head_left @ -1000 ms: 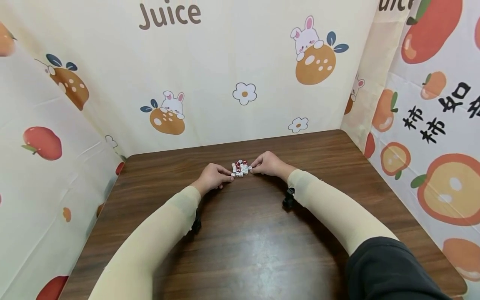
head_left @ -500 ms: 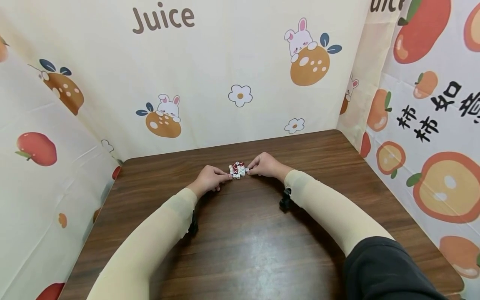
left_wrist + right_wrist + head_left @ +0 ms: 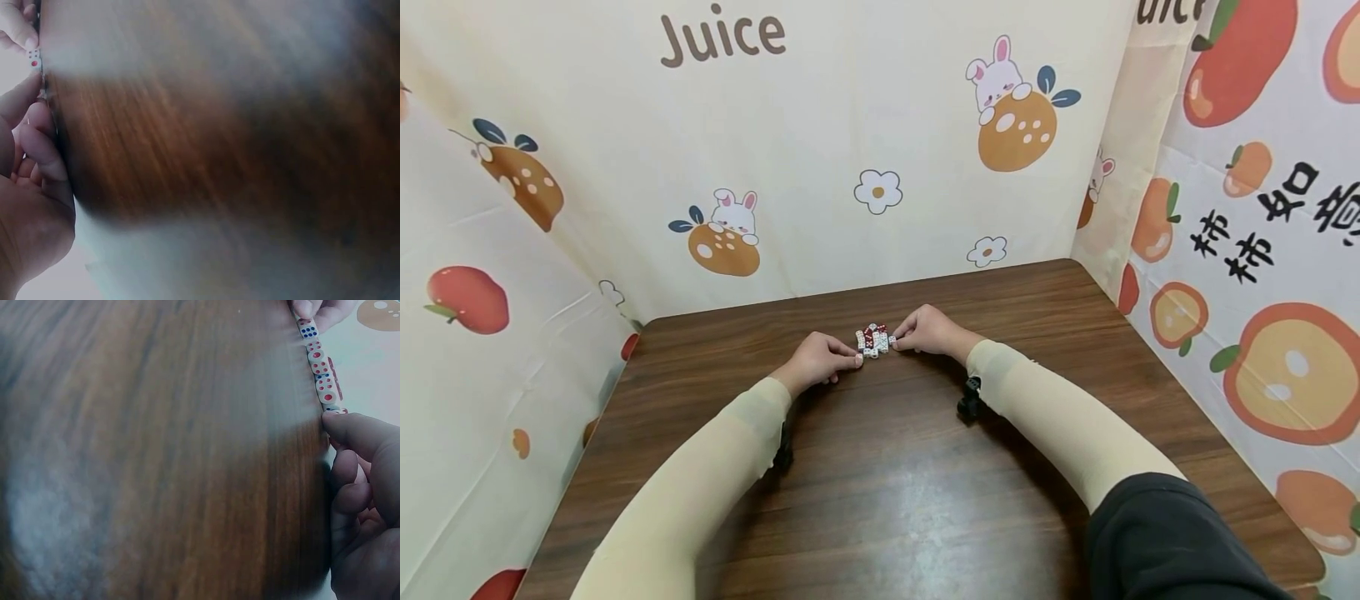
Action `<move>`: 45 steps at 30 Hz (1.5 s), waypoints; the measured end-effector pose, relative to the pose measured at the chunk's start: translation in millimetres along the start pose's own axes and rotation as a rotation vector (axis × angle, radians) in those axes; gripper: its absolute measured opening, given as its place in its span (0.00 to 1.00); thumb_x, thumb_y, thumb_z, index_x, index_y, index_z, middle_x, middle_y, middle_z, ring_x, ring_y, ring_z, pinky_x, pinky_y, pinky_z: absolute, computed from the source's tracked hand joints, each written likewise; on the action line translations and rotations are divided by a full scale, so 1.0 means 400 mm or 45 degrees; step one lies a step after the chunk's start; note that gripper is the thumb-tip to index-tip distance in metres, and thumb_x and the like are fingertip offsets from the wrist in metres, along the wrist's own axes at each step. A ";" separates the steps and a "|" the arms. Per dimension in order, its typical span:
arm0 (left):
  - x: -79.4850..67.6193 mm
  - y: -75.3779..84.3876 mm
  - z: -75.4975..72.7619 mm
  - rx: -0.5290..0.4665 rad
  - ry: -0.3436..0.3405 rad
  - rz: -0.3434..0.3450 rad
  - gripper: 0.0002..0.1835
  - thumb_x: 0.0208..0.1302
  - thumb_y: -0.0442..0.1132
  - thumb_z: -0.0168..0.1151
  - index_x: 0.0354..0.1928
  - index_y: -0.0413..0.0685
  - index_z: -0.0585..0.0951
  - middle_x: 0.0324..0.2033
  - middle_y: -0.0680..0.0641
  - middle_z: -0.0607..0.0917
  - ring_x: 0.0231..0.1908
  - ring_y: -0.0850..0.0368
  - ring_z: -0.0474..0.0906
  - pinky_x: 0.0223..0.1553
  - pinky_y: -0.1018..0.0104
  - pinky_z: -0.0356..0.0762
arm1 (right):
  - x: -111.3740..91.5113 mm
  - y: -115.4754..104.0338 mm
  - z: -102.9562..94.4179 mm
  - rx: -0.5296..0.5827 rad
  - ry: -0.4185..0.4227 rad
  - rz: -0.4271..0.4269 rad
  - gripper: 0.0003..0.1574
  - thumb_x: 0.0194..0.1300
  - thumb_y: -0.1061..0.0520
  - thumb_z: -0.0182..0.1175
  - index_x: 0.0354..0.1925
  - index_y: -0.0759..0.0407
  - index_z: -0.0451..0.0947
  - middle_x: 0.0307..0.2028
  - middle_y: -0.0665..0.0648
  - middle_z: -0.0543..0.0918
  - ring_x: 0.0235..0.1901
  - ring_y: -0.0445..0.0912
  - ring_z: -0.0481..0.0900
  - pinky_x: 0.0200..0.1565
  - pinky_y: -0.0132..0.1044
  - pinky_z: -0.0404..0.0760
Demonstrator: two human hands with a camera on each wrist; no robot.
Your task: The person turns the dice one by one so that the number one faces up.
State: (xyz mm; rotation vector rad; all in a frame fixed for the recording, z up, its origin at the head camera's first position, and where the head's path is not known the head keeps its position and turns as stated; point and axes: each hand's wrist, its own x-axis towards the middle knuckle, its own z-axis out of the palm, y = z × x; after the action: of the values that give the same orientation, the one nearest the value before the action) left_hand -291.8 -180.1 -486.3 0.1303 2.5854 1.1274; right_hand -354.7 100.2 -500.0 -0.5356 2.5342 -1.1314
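A small cluster of white dice and red dice (image 3: pixel 870 340) lies close together on the brown table. My left hand (image 3: pixel 817 362) pinches a white die at the cluster's near left end, its fingertips covering most of it in the head view. On the right side, my right hand (image 3: pixel 930 331) pinches another white die (image 3: pixel 892 340) between thumb and finger, right beside the cluster. The right wrist view shows a row of white dice (image 3: pixel 319 366) with red and blue dots between both hands' fingertips. In the left wrist view a white die (image 3: pixel 34 57) shows just past the left fingertips.
The wood-grain table (image 3: pixel 880 500) stretches toward the person, its back edge against a cream cloth wall (image 3: pixel 820 125) printed with rabbits and fruit. A second printed cloth (image 3: pixel 1247 350) runs along the right. Black devices (image 3: pixel 970 400) hang under the wrists.
The head view has shifted slightly, so the scene sits a little further left. Both hands stay at the dice; the left fingertips now cover more of their die.
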 end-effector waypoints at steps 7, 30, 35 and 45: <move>-0.005 0.003 0.002 0.001 0.009 -0.011 0.13 0.70 0.51 0.83 0.49 0.53 0.98 0.26 0.54 0.88 0.22 0.59 0.79 0.25 0.65 0.77 | -0.001 -0.002 0.001 0.005 -0.002 0.005 0.11 0.71 0.54 0.80 0.48 0.57 0.98 0.23 0.44 0.88 0.21 0.38 0.80 0.30 0.30 0.78; -0.020 0.001 -0.002 -0.039 -0.023 0.090 0.12 0.69 0.43 0.84 0.49 0.46 0.97 0.29 0.53 0.90 0.25 0.60 0.79 0.30 0.67 0.80 | -0.008 -0.010 0.002 0.008 -0.001 0.025 0.10 0.72 0.55 0.79 0.49 0.56 0.98 0.25 0.46 0.90 0.22 0.38 0.80 0.30 0.31 0.78; -0.020 0.000 -0.003 -0.083 -0.030 0.124 0.09 0.70 0.37 0.82 0.47 0.41 0.94 0.29 0.53 0.88 0.24 0.60 0.79 0.30 0.68 0.81 | -0.009 -0.009 0.002 0.009 0.000 0.027 0.11 0.72 0.54 0.79 0.49 0.56 0.98 0.25 0.46 0.90 0.22 0.38 0.80 0.30 0.31 0.79; -0.017 -0.002 -0.001 -0.126 -0.016 0.114 0.07 0.70 0.35 0.80 0.44 0.41 0.90 0.29 0.53 0.86 0.24 0.60 0.78 0.30 0.68 0.81 | -0.008 -0.007 0.001 0.029 0.003 0.031 0.10 0.72 0.55 0.79 0.49 0.57 0.97 0.24 0.46 0.89 0.21 0.38 0.80 0.30 0.31 0.79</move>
State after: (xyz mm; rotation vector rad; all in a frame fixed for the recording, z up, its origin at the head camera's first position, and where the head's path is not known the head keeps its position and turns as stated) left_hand -285.5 -182.2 -485.0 0.2315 2.5291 1.2790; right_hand -351.2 99.6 -497.7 -0.4969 2.5197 -1.1514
